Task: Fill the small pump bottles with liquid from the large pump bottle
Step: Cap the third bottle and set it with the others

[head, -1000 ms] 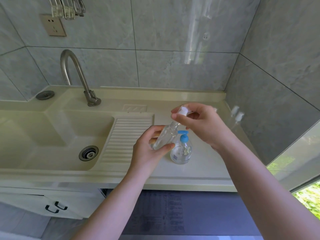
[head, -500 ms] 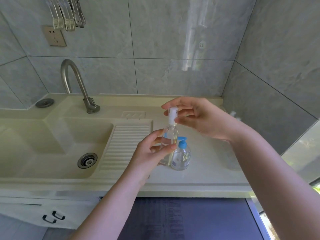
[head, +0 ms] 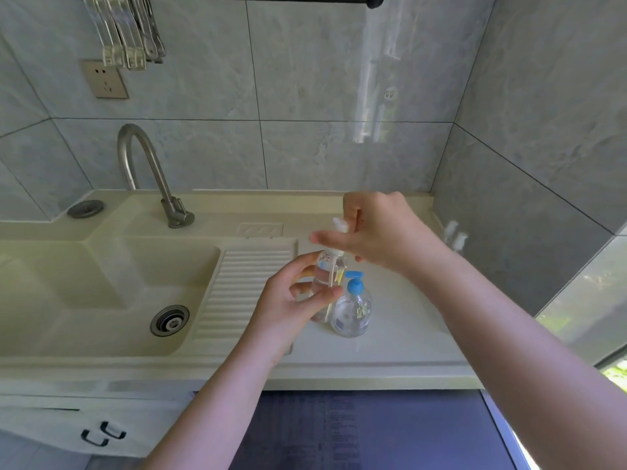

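My left hand [head: 291, 296] grips a small clear pump bottle [head: 327, 276] around its body and holds it upright above the counter. My right hand [head: 380, 232] is at the bottle's white pump top [head: 340, 225], its fingers curled round it. Right beside the small bottle, a large clear pump bottle with a blue pump head [head: 353, 308] stands on the counter [head: 400, 334]. Two white pump tops of other small bottles [head: 455, 234] show at the back right, partly hidden behind my right arm.
A cream sink basin [head: 101, 293] with a drain and ribbed washboard [head: 244, 286] lies to the left. A metal tap [head: 149, 174] rises behind it. Tiled walls enclose the back and right. Clips hang from a rail at the top left.
The small bottle went from tilted to upright in my left hand. My right hand stayed at the pump top and the view tipped upward.
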Available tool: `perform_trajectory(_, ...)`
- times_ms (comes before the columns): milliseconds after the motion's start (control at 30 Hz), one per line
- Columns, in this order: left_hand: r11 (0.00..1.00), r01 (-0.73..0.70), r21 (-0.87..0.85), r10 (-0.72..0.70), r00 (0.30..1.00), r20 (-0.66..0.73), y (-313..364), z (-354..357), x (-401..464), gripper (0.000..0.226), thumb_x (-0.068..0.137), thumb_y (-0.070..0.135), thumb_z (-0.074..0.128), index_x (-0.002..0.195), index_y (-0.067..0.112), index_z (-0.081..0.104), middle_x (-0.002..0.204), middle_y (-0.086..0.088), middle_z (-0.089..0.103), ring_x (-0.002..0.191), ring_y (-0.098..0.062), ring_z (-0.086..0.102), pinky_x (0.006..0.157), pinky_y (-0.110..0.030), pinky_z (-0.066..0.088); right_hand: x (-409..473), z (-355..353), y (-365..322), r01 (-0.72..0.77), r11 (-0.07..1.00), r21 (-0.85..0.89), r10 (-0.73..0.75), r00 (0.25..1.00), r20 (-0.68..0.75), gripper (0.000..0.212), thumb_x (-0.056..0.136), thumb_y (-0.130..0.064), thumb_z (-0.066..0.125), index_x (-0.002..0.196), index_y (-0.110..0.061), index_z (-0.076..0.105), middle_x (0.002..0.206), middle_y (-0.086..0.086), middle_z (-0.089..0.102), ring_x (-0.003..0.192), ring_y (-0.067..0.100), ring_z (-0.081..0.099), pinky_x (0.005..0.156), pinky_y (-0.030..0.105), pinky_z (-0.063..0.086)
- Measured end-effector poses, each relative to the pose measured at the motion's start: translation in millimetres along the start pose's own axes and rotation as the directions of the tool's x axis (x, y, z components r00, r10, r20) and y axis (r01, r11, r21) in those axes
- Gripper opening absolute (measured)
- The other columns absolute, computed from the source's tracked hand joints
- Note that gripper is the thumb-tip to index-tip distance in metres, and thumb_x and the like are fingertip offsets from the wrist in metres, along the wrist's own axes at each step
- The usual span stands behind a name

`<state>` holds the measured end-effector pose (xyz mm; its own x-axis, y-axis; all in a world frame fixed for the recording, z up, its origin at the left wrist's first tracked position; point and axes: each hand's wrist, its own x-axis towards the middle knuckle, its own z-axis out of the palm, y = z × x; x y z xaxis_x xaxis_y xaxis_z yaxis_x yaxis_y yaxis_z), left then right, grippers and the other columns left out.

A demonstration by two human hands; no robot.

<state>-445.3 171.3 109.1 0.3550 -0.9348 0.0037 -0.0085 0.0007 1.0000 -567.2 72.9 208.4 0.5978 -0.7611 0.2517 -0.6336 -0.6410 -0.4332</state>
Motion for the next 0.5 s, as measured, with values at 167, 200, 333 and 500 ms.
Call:
perform_trajectory(167,1.0,-0.027,-0.011,0.027,1.0,0.012,4.0,1.4,1.7,0.041,0.08,0.018,0.079,0.115,0.034,0.066,0.108,0.006,0.07,0.104,-0.017,0.066,0.073,-0.042,0.058,-3.9,8.1,-2.1,-0.172,0.965,0.198,0.149,0.981,0.128,0.076,0.079,-0.089,0.03,0.131,-0.039,0.054,0.125,-0.008,0.064,0.116,0.02,0.058,0.092,0.04,0.045)
perform_trajectory(200,1.0,-0.024,-0.02,0.024,1.0,0.004,4.0,1.1,2.1,0.04,0.08,0.017,0.079,0.114,0.036,0.067,0.107,0.006,0.07,0.103,-0.018,0.066,0.072,-0.041,0.058,-5.7,8.0,-2.4,-0.197,0.886,0.419,0.139,0.976,0.166,0.074,0.08,-0.086,0.033,0.136,-0.041,0.051,0.134,-0.011,0.06,0.123,0.017,0.055,0.103,0.041,0.042)
perform_trajectory(333,0.999,-0.011,-0.031,0.011,1.0,-0.009,3.7,0.3,2.9,0.04,0.081,0.02,0.079,0.115,0.037,0.066,0.11,0.007,0.069,0.1,-0.016,0.067,0.067,-0.033,0.058,-8.7,9.7,9.6,-0.266,0.419,0.868,0.046,0.961,0.273,0.036,0.097,-0.046,0.05,0.126,-0.026,0.061,0.118,-0.001,0.072,0.113,0.016,0.067,0.108,0.041,0.046)
perform_trajectory(500,1.0,0.003,-0.019,-0.004,1.0,-0.028,5.5,0.9,3.9,0.041,0.082,0.023,0.078,0.118,0.038,0.064,0.106,0.011,0.071,0.101,-0.018,0.068,0.082,-0.04,0.057,-18.0,19.0,20.9,-0.156,0.558,0.815,0.087,0.988,0.13,0.029,0.096,-0.013,0.061,0.122,-0.022,0.069,0.111,0.002,0.075,0.112,0.017,0.068,0.107,0.042,0.048)
